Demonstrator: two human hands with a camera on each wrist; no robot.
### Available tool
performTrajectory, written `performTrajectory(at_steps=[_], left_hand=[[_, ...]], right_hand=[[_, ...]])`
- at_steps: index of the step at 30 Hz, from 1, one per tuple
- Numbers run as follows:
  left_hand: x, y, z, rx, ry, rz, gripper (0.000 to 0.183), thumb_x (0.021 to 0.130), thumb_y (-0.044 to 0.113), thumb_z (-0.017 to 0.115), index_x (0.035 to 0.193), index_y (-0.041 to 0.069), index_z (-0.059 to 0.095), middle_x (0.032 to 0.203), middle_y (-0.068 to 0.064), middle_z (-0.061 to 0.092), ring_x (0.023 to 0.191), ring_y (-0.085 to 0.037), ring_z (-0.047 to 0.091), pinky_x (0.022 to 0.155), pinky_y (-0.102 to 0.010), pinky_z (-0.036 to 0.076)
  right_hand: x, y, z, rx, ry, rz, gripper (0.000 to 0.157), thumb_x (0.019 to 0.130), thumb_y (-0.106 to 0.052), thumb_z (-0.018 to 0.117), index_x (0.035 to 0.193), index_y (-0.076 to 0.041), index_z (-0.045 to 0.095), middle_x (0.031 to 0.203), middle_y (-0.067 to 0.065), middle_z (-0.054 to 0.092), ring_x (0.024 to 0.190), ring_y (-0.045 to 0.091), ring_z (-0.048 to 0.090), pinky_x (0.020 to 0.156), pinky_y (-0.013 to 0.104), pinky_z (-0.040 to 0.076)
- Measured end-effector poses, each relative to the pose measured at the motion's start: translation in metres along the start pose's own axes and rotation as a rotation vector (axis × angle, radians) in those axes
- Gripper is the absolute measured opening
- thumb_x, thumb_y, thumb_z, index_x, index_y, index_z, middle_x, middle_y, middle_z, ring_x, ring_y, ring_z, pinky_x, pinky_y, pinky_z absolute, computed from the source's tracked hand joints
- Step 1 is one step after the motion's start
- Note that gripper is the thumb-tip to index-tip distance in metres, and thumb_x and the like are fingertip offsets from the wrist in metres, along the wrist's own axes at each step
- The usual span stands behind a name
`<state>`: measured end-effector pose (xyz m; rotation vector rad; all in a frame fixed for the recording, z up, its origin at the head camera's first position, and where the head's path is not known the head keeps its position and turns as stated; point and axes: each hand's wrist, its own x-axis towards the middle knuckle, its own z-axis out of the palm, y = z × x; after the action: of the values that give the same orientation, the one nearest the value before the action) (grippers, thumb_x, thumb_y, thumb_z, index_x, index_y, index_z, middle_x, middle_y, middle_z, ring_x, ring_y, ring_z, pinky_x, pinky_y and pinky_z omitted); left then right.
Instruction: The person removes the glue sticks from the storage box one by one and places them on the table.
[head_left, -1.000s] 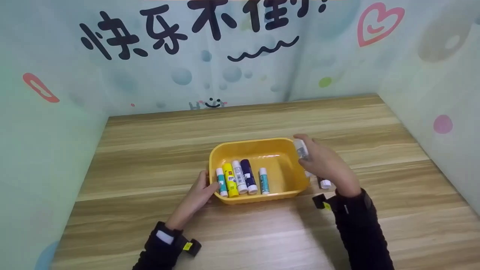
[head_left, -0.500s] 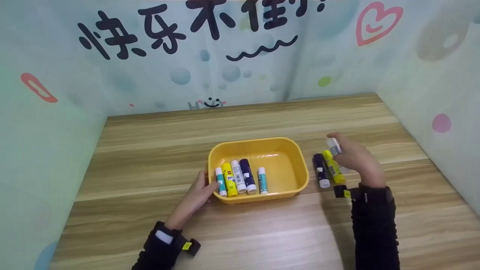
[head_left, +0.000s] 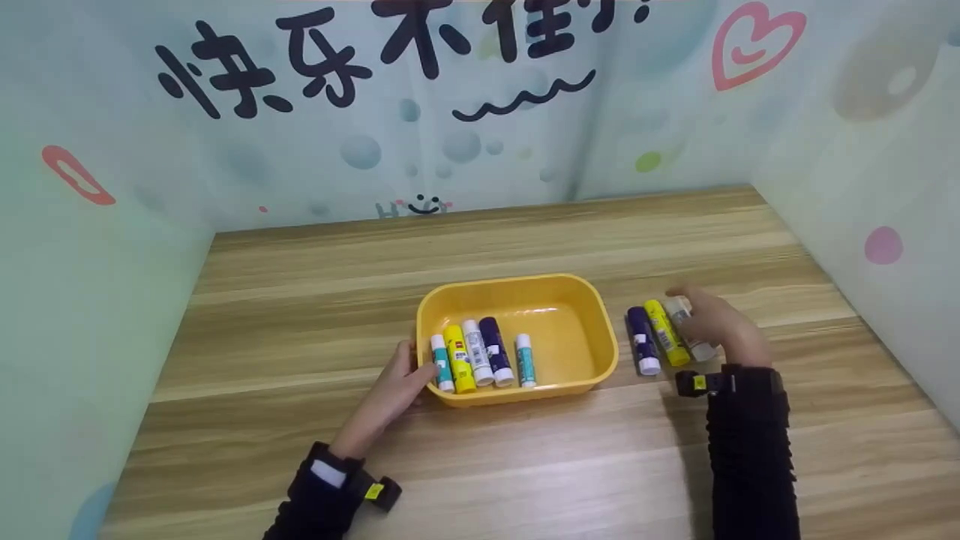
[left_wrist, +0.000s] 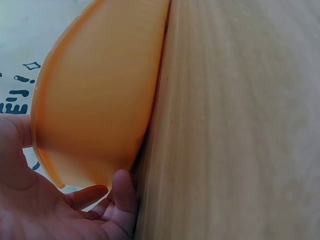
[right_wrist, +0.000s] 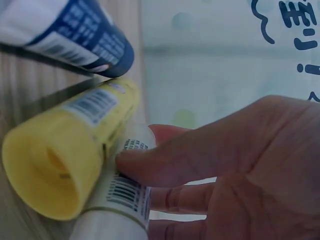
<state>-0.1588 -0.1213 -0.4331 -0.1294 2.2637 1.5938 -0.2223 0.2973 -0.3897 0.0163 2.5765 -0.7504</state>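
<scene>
Well, the right hand (head_left: 716,322): it was partly closed, with its thumb on one side of the outside white tube (right_wrist: 122,192) and its fingers on the other side, so it had hold of that tube.
Outside white tube: it lay at the far right of a row of three on the table (head_left: 300,315), past the right end of the yellow tub (head_left: 559,345). Its label had a bar code.
Outside yellow tube (head_left: 666,332): it lay in the middle of the row, just beside the white one. One end was round and hollow.
Outside dark tube (head_left: 642,341): it lay closest to the tub, but not touching it. Its white end pointed toward the person.
The left hand (head_left: 394,382): it gripped the tub by its left end, thumb over the rim and the other fingers against the outside.
Yellow tub: it sat flat on the table and had five tubes in it, all on the left and in the middle.
Tubes in the tub: from left to right came a teal tube (head_left: 442,364), a yellow tube (head_left: 460,358), a white tube (head_left: 478,352) and a dark tube (head_left: 496,351), close together. A small teal tube (head_left: 526,360) lay a bit apart from them.
Sleeves: both arms wore black.
Back wall: it had big black writing (head_left: 244,75) and a pink heart (head_left: 760,46).
</scene>
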Motion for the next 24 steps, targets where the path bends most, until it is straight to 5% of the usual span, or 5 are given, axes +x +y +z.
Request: performTrajectory(at_steps=[7,16,24], left_hand=[[-0.021,0.025,0.000,0.012,-0.009,-0.017,0.056,0.088,0.024,0.046,0.136,0.005,0.022,0.126,-0.017,0.045,0.094,-0.022,0.051,0.069,-0.028,0.044],[-0.003,0.005,-0.001,-0.013,-0.005,-0.018,0.060,0.088,0.028,0.048,0.138,0.009,0.021,0.128,-0.015,0.044,0.094,-0.021,0.051,0.067,-0.027,0.044],[0.006,-0.007,0.002,-0.003,0.024,0.010,0.057,0.087,0.027,0.049,0.135,0.011,0.025,0.124,-0.014,0.047,0.091,-0.020,0.052,0.062,-0.025,0.041]], right_hand=[[0.003,0.002,0.000,0.039,0.000,-0.017,0.071,0.072,0.005,0.039,0.140,-0.004,0.024,0.093,0.016,0.050,0.063,0.015,0.042,0.056,0.026,0.042],[0.001,-0.007,0.000,0.042,0.006,-0.004,0.065,0.076,0.004,0.037,0.140,-0.003,0.025,0.104,0.023,0.048,0.083,0.025,0.048,0.067,0.030,0.046],[-0.001,-0.010,0.001,0.025,0.020,-0.011,0.065,0.076,0.004,0.037,0.139,-0.002,0.027,0.108,0.023,0.048,0.085,0.025,0.048,0.068,0.028,0.043]])
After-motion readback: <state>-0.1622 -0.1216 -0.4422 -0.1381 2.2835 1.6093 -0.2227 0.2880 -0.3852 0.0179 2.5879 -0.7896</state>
